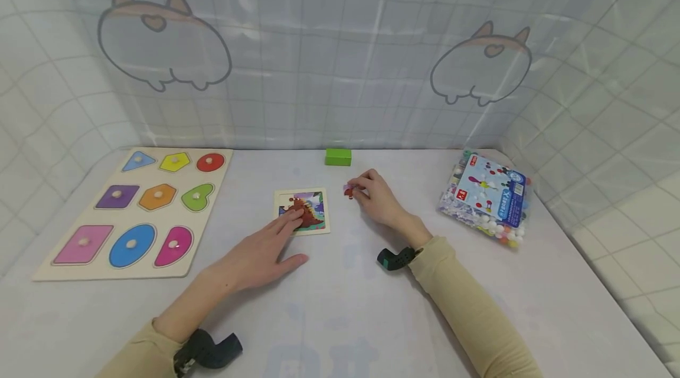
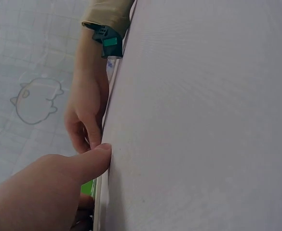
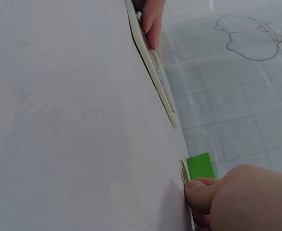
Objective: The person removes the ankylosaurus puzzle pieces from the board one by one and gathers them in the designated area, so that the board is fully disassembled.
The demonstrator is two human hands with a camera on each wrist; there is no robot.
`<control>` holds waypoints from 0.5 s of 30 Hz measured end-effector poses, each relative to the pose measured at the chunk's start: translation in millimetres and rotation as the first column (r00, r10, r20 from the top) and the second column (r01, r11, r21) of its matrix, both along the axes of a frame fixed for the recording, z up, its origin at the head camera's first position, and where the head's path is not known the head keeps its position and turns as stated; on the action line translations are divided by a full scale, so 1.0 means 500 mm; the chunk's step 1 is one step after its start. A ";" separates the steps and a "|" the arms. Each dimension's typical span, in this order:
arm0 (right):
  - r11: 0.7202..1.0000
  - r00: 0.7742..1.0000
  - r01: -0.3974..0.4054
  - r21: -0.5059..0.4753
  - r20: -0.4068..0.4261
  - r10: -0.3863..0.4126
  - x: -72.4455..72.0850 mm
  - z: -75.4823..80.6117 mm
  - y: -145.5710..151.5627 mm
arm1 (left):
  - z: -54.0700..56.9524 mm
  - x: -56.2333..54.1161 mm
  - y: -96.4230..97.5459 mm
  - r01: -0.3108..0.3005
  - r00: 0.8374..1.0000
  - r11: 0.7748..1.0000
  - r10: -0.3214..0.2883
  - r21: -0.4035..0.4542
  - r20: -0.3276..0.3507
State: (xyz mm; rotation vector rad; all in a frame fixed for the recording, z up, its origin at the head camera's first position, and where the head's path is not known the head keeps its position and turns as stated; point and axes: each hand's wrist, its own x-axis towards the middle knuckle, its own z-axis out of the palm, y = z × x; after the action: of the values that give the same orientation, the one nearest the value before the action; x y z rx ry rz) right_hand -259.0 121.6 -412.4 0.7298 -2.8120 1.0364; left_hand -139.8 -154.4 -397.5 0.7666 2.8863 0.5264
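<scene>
A small square jigsaw puzzle (image 1: 327, 212) with a pale frame and a red-brown dinosaur picture lies on the table in the head view. Fingers of my left hand (image 1: 255, 257) rest straight on its left part, hiding some of the picture, and the thumb is spread away on the tabletop. To the right of the frame, my right hand (image 1: 379, 201) pinches a small puzzle piece (image 1: 347, 191) in purple and red-brown. In the right wrist view that thin piece (image 3: 182, 172) juts from between thumb and fingers, apart from the puzzle frame (image 3: 155, 82).
A green block (image 1: 338, 157) stands at the back of the table. On the left lies a large shape board (image 1: 175, 186) with several knobbed coloured pieces. A clear pack (image 1: 486, 195) of colourful beads sits on the right. A patterned curtain (image 1: 329, 59) hangs behind the table.
</scene>
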 end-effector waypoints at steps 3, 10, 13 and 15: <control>1.000 1.000 -0.002 0.004 -0.005 0.002 0.002 0.001 0.000 | -0.002 0.001 0.000 0.009 1.000 1.000 -0.009 0.002 -0.011; 1.000 1.000 0.007 -0.003 0.007 -0.007 0.002 0.003 0.001 | -0.004 0.001 -0.002 0.024 0.999 1.000 -0.024 0.012 -0.037; 1.000 1.000 0.011 -0.001 0.012 -0.011 0.002 0.003 0.001 | -0.005 0.001 -0.002 0.026 0.999 1.000 -0.025 0.010 -0.040; 1.000 1.000 0.013 0.001 0.012 -0.013 0.002 0.002 0.001 | -0.005 0.002 -0.002 0.027 0.999 1.000 -0.026 0.009 -0.043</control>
State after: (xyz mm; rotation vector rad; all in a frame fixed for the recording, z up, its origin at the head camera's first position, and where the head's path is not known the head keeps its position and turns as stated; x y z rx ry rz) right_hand -258.1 121.9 -411.6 0.7075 -2.8235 1.0408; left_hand -139.0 -155.5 -399.9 0.8267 2.9106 0.5274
